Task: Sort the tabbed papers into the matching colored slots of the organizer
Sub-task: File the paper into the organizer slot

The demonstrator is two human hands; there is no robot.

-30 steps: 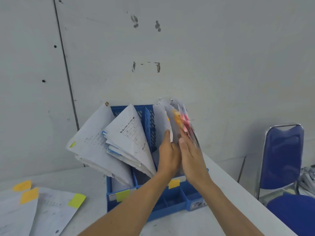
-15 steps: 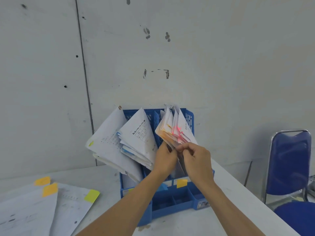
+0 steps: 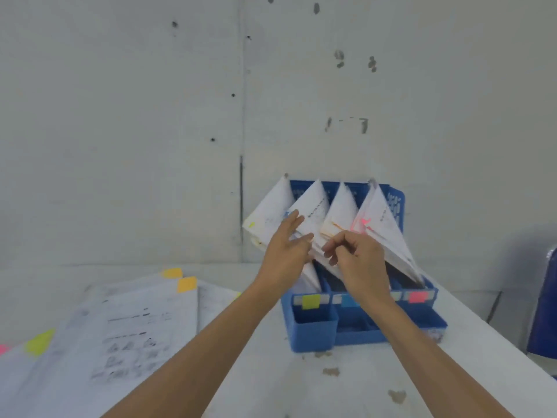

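looks like the tidy-up bit of a filing step, not a fresh pick. the blue organizer (image 3: pixel 313 330) sits at the back of the counter (image 3: pixel 331 387), right up against the wall (image 3: pixel 150 116). four fans of filed papers (image 3: pixel 313 212) stand in its slots, leaning left.

the person's left hand (image 3: pixel 284 251) has its fingers (image 3: pixel 297 218) straight and spread, resting against the sheets in the two left slots and gripping nothing. the right hand (image 3: pixel 361 263) is in front of the middle slots with its fingers (image 3: pixel 334 248) curled in toward the thumb. it's blurry, so can't tell if they're pinching a sheet edge or nothing at all.

front labels showing: yellow label (image 3: pixel 311 301), blue label (image 3: pixel 349 300), pink label (image 3: pixel 419 296). the third one is mostly hidden behind the right wrist.

the unsorted pile (image 3: pixel 135 327) lies flat at the left of the counter, well apart from the organizer, with orange tabs (image 3: pixel 187 284) and a yellow-green tab (image 3: pixel 39 342) showing. so my guess is there's plenty left to do. the next move would be pulling both hands back, reaching left for the top sheet, reading its tab colour and dropping it in the matching slot.

room-wise, there's open counter between pile and organizer, so the path is easy. the wall blocks anything behind, and the leaning sheets could snag one coming in. the counter's right edge is near the organizer, with a blue chair (image 3: pixel 545 297) past it.
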